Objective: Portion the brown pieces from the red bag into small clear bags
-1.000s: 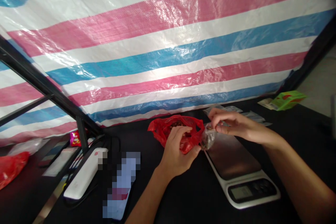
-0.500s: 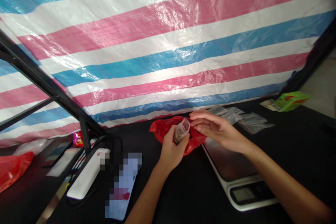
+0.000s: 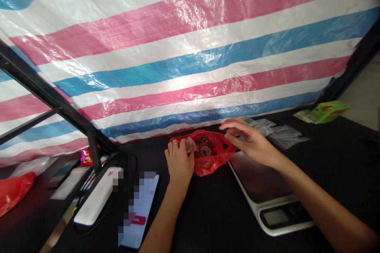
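Note:
A red plastic bag (image 3: 204, 165) sits spread on the black table, with loose small brown pieces (image 3: 204, 142) inside. A small round clear plastic piece (image 3: 205, 150) lies on them. My left hand (image 3: 180, 162) is at the bag's left side, its fingers bent over the rim and gripping it. Right beside those fingers is a clear plastic bag or cup (image 3: 190, 145); whether they still touch it is hidden. At the opposite rim, my right hand (image 3: 252, 142) has its thumb against the red plastic, with the fingers curved and apart from the thumb.
A kitchen scale (image 3: 267, 189) lies under my right forearm. Clear zip bags (image 3: 282, 134) and a green packet (image 3: 329, 112) are behind it. To the left are a phone (image 3: 142, 209), a white power strip (image 3: 99, 195) and cables. A striped sheet (image 3: 184, 67) hangs behind.
My left hand has moved left and down from above the red bag to its left rim, taking the clear container away from the middle. The brown contents now show. My right hand shifted slightly right.

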A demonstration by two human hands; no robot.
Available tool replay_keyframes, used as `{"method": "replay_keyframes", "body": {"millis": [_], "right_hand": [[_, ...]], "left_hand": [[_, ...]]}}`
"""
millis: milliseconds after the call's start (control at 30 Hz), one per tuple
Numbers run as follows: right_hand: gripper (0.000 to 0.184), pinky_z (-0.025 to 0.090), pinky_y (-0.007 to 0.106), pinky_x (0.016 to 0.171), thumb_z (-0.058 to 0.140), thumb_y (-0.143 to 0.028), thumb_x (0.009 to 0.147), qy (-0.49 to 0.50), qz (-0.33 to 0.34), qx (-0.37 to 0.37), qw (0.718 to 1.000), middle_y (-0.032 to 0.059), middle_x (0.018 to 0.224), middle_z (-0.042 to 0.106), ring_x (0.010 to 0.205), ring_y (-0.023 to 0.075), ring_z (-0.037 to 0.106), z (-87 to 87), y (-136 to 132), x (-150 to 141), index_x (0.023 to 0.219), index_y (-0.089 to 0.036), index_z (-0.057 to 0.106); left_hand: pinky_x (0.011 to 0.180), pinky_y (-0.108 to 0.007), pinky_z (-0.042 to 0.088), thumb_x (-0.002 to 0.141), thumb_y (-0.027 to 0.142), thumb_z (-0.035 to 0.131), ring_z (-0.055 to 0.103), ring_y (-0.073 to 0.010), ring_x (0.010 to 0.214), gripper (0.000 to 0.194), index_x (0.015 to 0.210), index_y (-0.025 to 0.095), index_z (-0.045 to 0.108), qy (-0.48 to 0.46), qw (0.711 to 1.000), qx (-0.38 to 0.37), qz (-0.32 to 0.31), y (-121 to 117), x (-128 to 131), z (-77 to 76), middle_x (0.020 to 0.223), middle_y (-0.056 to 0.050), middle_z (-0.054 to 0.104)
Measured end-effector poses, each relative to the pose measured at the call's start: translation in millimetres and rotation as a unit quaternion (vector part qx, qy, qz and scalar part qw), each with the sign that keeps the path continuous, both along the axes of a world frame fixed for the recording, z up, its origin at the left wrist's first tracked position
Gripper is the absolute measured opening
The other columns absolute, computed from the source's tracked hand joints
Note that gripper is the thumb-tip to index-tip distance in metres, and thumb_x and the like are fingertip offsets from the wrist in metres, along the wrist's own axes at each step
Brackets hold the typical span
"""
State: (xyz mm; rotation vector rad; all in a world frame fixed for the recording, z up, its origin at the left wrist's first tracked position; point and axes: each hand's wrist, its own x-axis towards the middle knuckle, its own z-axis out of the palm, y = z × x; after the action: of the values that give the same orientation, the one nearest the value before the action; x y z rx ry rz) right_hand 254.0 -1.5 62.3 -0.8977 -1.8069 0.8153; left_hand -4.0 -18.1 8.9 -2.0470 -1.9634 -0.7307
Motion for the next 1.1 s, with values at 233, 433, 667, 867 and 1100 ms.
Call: {"method": "replay_keyframes", "body": {"millis": [233,433,667,867,1100], "right_hand": [[0.024,0.063,0.041,0.084,0.066,-0.036,0.097,-0.012,-0.001,0.000,1.000,0.0079,0.130,0.063,0.089,0.0201,0.068,-2.6,1,1,0.121,-0.033,0.072],[0.021,0.059,0.040,0.086,0.062,-0.033,0.099,-0.037,-0.003,0.029,0.999,0.0069,0.121,0.068,0.094,0.0222,0.068,-2.2,4,3,0.117,-0.031,0.073],[0.026,0.056,0.040,0.094,0.060,-0.027,0.102,-0.059,0.050,0.074,0.994,0.0067,0.118,0.067,0.104,0.0236,0.066,4.9,-11,-11,0.125,-0.034,0.070],[0.020,0.052,0.039,0.103,0.061,-0.025,0.102,-0.072,0.117,0.079,0.987,0.0085,0.128,0.061,0.120,0.0244,0.062,7.5,-22,-22,0.114,-0.031,0.075],[0.018,0.049,0.038,0.090,0.060,-0.035,0.102,-0.040,0.085,0.020,0.995,0.0074,0.107,0.067,0.102,0.0244,0.063,23.0,-16,10,0.091,-0.022,0.066]], "left_hand": [[0.087,-0.044,0.043,0.091,0.021,0.067,0.054,-0.0316,0.107,0.017,0.107,0.024,0.069,0.010,1.000,-0.010,-0.026,0,-2,-4.0,0.108,-0.009,0.064],[0.091,-0.046,0.043,0.095,0.025,0.065,0.060,-0.0318,0.106,0.016,0.110,0.024,0.069,-0.089,0.995,0.016,-0.033,4,-1,0.0,0.105,-0.008,0.070],[0.082,-0.033,0.050,0.091,0.036,0.072,0.063,-0.0208,0.086,0.018,0.099,0.022,0.064,-0.371,0.916,-0.013,-0.155,-4,17,4.7,0.089,-0.002,0.067],[0.081,-0.031,0.052,0.091,0.039,0.075,0.062,-0.0175,0.087,0.027,0.106,0.021,0.062,-0.438,0.842,-0.127,-0.289,-22,36,5.1,0.096,-0.003,0.066],[0.111,-0.049,0.044,0.092,0.048,0.074,0.054,-0.0288,0.125,0.083,0.157,0.025,0.027,-0.386,0.859,-0.027,-0.336,-20,31,-5.6,0.135,-0.014,0.052]]}}
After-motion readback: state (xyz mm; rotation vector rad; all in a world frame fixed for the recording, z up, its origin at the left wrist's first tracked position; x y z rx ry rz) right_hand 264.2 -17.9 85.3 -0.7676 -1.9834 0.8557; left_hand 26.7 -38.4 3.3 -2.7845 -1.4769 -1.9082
